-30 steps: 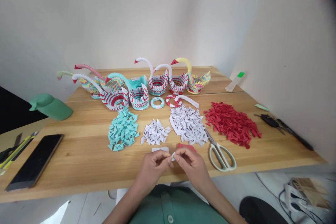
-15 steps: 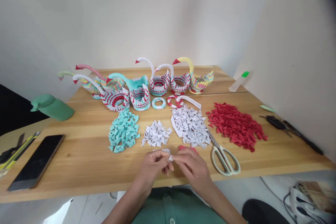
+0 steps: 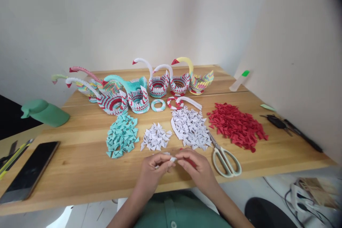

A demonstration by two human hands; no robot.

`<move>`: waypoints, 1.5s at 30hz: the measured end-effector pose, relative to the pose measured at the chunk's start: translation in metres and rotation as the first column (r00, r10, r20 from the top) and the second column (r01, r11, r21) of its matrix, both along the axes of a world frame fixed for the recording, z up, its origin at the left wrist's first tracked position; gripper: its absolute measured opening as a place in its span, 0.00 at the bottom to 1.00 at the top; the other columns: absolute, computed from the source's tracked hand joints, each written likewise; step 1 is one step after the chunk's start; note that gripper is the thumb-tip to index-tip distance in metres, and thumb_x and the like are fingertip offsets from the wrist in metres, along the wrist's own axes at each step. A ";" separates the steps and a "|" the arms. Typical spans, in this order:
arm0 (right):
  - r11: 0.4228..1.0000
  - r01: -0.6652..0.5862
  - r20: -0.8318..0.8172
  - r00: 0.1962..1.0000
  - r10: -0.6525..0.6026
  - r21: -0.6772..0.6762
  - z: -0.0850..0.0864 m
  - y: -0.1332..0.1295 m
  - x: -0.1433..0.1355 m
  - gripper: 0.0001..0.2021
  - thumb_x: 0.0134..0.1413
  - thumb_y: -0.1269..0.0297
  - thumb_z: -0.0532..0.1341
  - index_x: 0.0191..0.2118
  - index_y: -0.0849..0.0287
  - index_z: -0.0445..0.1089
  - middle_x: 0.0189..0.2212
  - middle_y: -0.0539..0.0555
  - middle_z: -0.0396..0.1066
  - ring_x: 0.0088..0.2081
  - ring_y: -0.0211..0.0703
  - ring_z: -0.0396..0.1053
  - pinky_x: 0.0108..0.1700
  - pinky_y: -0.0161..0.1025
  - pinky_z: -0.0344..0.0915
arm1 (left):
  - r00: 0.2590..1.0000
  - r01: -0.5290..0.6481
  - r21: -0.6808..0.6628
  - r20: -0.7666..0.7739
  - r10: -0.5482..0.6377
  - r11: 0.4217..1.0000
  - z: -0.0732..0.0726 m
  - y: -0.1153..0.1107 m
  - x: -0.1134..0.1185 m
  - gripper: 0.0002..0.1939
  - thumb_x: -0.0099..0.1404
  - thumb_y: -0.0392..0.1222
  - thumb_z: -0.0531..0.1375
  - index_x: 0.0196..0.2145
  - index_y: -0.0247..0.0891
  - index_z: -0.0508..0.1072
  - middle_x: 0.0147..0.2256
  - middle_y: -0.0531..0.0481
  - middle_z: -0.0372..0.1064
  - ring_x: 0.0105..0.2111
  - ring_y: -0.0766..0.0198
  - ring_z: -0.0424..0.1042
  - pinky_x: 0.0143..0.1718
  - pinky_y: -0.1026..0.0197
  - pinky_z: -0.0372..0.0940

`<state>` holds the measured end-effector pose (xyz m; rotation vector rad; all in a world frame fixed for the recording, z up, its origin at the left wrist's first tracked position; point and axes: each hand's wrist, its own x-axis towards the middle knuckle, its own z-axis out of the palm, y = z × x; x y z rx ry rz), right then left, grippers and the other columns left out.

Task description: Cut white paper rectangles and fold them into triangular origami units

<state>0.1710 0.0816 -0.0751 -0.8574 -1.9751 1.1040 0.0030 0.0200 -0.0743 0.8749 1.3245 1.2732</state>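
My left hand [image 3: 153, 171] pinches a small folded white paper piece [image 3: 173, 159] between thumb and finger, near the table's front edge. Close on its right is my right hand [image 3: 196, 167], its thumb and fingertips drawn together beside the piece; whether anything is between them is too small to tell. Something red shows partly behind my right hand. Beyond the hands lie a small white paper pile [image 3: 157, 137], a larger white pile [image 3: 191, 126], a teal pile [image 3: 122, 135] and a red pile [image 3: 236, 124].
Scissors [image 3: 227, 162] lie right of my right hand. Several folded-paper swans [image 3: 159, 85] stand at the back, with a teal-and-white ring [image 3: 158, 105] before them. A phone [image 3: 30, 171] and green bottle [image 3: 46, 113] are at left, keys [image 3: 276, 122] at right.
The view has shifted slightly, so the tabletop things appear further left. My right fingertips have moved a little away from the white piece, which now shows more plainly in my left hand.
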 end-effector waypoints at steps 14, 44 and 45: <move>0.999 -0.045 -0.004 0.999 0.045 0.026 0.004 -0.002 -0.004 0.10 0.62 0.63 0.58 0.30 0.55 0.73 0.25 0.50 0.72 0.30 0.42 0.70 0.36 0.37 0.67 | 0.981 0.034 0.089 -0.194 -0.017 0.995 0.011 -0.006 0.004 0.02 0.55 0.37 0.63 0.27 0.36 0.76 0.26 0.49 0.76 0.28 0.61 0.74 0.33 0.63 0.67; 0.944 -0.039 0.131 0.991 -0.005 0.328 -0.001 -0.001 -0.002 0.11 0.66 0.63 0.53 0.33 0.54 0.69 0.27 0.52 0.73 0.32 0.44 0.72 0.34 0.37 0.65 | 0.956 -0.055 0.245 -0.265 0.122 0.968 0.003 -0.004 0.009 0.10 0.62 0.41 0.61 0.24 0.37 0.74 0.26 0.48 0.73 0.29 0.61 0.69 0.34 0.62 0.61; 0.937 -0.036 0.147 0.989 -0.017 0.348 -0.002 -0.001 -0.002 0.10 0.66 0.64 0.53 0.32 0.54 0.68 0.27 0.52 0.72 0.31 0.44 0.71 0.33 0.37 0.65 | 0.967 -0.083 0.221 -0.218 0.132 0.972 0.002 -0.003 0.011 0.11 0.61 0.42 0.61 0.24 0.36 0.73 0.25 0.49 0.72 0.29 0.61 0.68 0.34 0.62 0.61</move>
